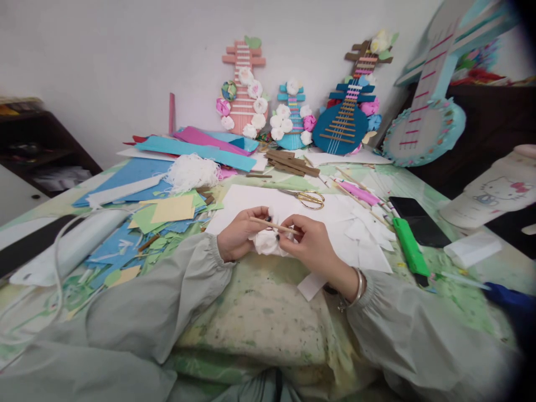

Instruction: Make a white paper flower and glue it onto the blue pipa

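Observation:
My left hand (238, 231) and my right hand (307, 240) meet over the middle of the table. Between them they hold a small white paper flower (267, 242) and a thin wooden stick (272, 225) that lies across the top of it. The left fingers pinch the stick's left end and the flower's side; the right fingers press the flower and the stick's right end. Both wrists rest near white paper sheets (355, 229). A silver bangle (358, 287) sits on my right wrist.
Gold-handled scissors (309, 198) lie just beyond my hands. A green glue gun (410, 248) and a black phone (419, 220) lie at right. Blue and green paper scraps (159, 223) and white string (192, 172) cover the left. Paper guitar models (293, 114) lean on the back wall.

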`<state>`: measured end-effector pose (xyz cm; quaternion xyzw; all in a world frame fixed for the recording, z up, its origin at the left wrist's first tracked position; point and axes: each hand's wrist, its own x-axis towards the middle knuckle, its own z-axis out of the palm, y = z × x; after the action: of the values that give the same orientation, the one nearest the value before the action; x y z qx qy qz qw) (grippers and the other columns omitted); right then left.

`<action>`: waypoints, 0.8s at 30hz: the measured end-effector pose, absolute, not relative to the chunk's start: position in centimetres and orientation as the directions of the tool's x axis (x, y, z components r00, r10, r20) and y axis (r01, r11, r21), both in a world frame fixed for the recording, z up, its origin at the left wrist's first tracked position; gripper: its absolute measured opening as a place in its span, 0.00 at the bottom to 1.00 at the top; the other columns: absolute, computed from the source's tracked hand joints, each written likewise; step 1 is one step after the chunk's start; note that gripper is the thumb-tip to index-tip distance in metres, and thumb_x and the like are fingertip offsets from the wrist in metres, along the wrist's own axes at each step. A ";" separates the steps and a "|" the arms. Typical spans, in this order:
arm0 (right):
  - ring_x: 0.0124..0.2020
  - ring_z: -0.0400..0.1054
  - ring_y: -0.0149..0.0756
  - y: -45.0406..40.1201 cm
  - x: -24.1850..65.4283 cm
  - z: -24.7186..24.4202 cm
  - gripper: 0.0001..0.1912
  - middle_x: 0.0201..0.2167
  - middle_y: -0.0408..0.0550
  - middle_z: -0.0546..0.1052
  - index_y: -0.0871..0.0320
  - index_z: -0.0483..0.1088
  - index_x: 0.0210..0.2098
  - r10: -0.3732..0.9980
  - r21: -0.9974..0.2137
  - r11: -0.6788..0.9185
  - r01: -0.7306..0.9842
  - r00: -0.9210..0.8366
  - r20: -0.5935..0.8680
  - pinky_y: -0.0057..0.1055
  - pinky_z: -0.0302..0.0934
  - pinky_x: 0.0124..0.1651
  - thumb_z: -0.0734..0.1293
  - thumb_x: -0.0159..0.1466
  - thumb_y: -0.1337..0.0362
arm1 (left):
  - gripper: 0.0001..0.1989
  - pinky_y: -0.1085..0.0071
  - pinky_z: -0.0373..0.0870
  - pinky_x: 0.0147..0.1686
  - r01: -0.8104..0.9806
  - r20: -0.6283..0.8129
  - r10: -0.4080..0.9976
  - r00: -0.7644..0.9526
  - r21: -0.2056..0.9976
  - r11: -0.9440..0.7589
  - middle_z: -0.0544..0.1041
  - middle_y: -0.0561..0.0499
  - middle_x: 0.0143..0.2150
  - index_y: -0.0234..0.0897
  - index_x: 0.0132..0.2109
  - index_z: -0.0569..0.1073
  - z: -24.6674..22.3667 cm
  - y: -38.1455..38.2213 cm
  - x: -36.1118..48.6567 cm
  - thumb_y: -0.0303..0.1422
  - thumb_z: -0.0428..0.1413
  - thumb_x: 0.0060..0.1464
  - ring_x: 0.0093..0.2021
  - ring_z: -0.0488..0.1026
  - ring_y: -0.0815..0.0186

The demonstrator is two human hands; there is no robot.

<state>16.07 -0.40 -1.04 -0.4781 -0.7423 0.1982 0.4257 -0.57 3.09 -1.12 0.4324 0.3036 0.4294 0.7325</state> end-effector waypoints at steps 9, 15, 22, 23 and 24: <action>0.21 0.55 0.26 -0.6 16.1 -0.5 0.05 0.22 0.38 0.66 0.57 0.67 0.30 0.923 -0.839 0.381 0.388 -0.218 0.318 0.24 0.49 0.24 0.68 0.54 0.64 | 0.15 0.78 0.63 0.20 -0.395 -0.074 0.850 0.521 0.862 0.317 0.73 0.54 0.23 0.32 0.29 0.69 -0.6 2.8 -0.6 0.28 0.69 0.36 0.21 0.68 0.73; 0.22 0.57 0.27 -0.1 16.3 -0.8 0.13 0.23 0.38 0.68 0.56 0.66 0.32 0.940 -0.844 0.340 0.415 -0.163 0.299 0.25 0.50 0.24 0.71 0.53 0.59 | 0.15 0.79 0.63 0.20 -0.375 -0.066 0.866 0.496 0.883 0.282 0.71 0.55 0.22 0.31 0.29 0.71 -0.7 2.8 -0.6 0.30 0.69 0.37 0.20 0.67 0.75; 0.22 0.60 0.28 -0.2 16.1 -0.9 0.06 0.22 0.38 0.70 0.57 0.68 0.31 0.930 -0.782 0.358 0.510 -0.125 0.345 0.25 0.51 0.26 0.67 0.53 0.65 | 0.16 0.78 0.63 0.22 -0.370 -0.031 0.897 0.441 0.904 0.214 0.73 0.55 0.24 0.31 0.31 0.72 -1.3 2.9 -0.3 0.31 0.70 0.36 0.22 0.69 0.73; 0.23 0.60 0.28 -0.2 16.0 -0.9 0.05 0.23 0.39 0.70 0.57 0.69 0.31 0.930 -0.781 0.358 0.511 -0.122 0.346 0.25 0.52 0.26 0.67 0.52 0.66 | 0.16 0.78 0.63 0.22 -0.376 -0.027 0.899 0.437 0.902 0.210 0.73 0.55 0.23 0.31 0.31 0.72 -1.4 2.8 -0.2 0.31 0.70 0.36 0.22 0.69 0.74; 0.23 0.60 0.29 -0.2 15.9 -1.0 0.06 0.23 0.39 0.70 0.57 0.69 0.31 0.931 -0.784 0.356 0.509 -0.122 0.343 0.25 0.52 0.26 0.66 0.52 0.66 | 0.16 0.78 0.63 0.22 -0.387 -0.022 0.903 0.430 0.899 0.206 0.73 0.55 0.23 0.31 0.31 0.72 -1.4 2.8 -0.1 0.30 0.70 0.35 0.22 0.69 0.74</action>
<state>15.94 -0.22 -0.99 -0.5099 -0.7062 0.2494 0.4231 -0.10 2.84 -1.38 0.4434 0.2910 0.4476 0.7200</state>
